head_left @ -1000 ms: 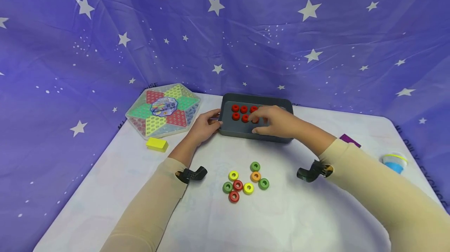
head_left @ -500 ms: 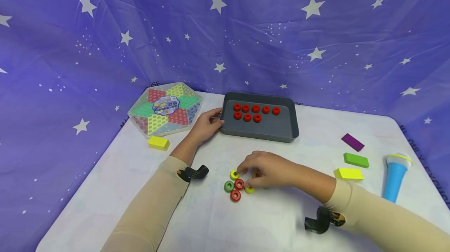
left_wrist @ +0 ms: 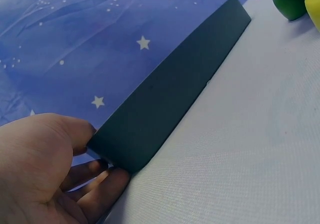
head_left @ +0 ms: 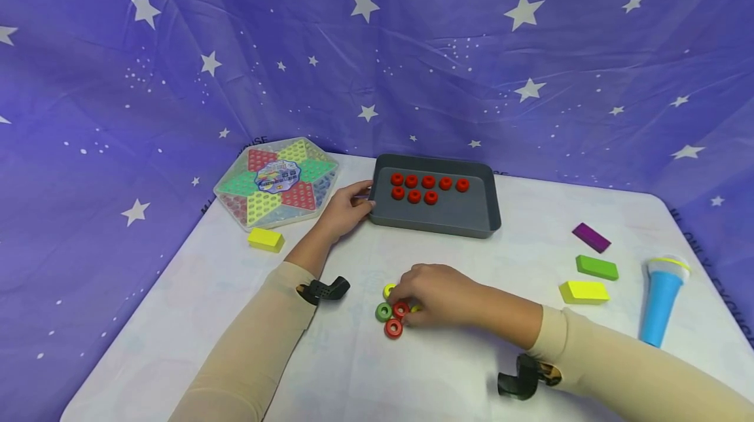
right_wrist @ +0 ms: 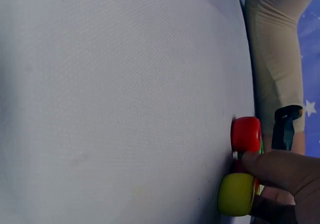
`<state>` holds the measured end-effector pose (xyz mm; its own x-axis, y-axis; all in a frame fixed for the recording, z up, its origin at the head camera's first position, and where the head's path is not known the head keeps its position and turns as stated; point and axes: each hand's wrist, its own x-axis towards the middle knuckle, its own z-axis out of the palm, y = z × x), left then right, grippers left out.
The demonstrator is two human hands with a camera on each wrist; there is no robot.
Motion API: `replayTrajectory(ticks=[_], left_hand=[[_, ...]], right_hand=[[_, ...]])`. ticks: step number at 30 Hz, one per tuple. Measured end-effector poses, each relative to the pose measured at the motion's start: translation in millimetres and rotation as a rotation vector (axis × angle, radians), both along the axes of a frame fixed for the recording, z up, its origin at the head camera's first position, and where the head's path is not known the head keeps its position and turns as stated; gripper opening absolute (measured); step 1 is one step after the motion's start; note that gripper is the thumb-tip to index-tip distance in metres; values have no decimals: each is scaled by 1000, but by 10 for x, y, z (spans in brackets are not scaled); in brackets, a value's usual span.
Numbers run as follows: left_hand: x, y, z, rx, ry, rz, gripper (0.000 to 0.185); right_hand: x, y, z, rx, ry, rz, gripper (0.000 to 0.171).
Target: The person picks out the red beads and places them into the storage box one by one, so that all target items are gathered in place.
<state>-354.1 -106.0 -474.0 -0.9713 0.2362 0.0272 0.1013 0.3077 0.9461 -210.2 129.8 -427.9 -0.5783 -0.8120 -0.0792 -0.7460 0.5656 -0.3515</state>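
Note:
My left hand [head_left: 345,211] rests its fingertips against the left end of the dark grey tray [head_left: 465,212], near its front corner; the left wrist view has these fingers [left_wrist: 107,189] at the tray's outer wall. In the tray stand several red rings [head_left: 430,197] in two rows. Lower down, my right hand [head_left: 438,298] pinches a red ring [head_left: 401,309] between thumb and fingers. Around it lie another red ring [head_left: 393,328], a green ring [head_left: 383,312] and a yellow ring [head_left: 388,290]. A second yellow ring [right_wrist: 236,194] shows beside the right fingers. Other rings are hidden under this hand.
A hexagonal game board [head_left: 277,183] lies at the back left, with a yellow block [head_left: 266,239] before it. On the right are a purple block [head_left: 592,237], a green block [head_left: 597,267], another yellow block [head_left: 584,292] and a blue toy microphone [head_left: 662,298].
My right hand has come from the tray down to the loose rings, then shifted slightly left onto a red one. Another red ring now shows in the tray. The left hand stays put.

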Motion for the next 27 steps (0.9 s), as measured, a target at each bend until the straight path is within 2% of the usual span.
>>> replayTrajectory(ticks=[6, 13, 21, 27], left_hand=[[22, 4, 9, -2, 3, 7, 54], [38, 0, 21, -8, 11, 8, 54], [19, 1, 6, 3, 3, 4, 54], [14, 15, 16, 8, -8, 4, 54]], right_hand=[[41, -17, 38, 10, 25, -7, 26], [28, 59, 143, -37, 27, -86, 26], [-144, 173, 340, -59, 10, -138, 27], [-344, 295, 401, -99, 3, -184, 28]])
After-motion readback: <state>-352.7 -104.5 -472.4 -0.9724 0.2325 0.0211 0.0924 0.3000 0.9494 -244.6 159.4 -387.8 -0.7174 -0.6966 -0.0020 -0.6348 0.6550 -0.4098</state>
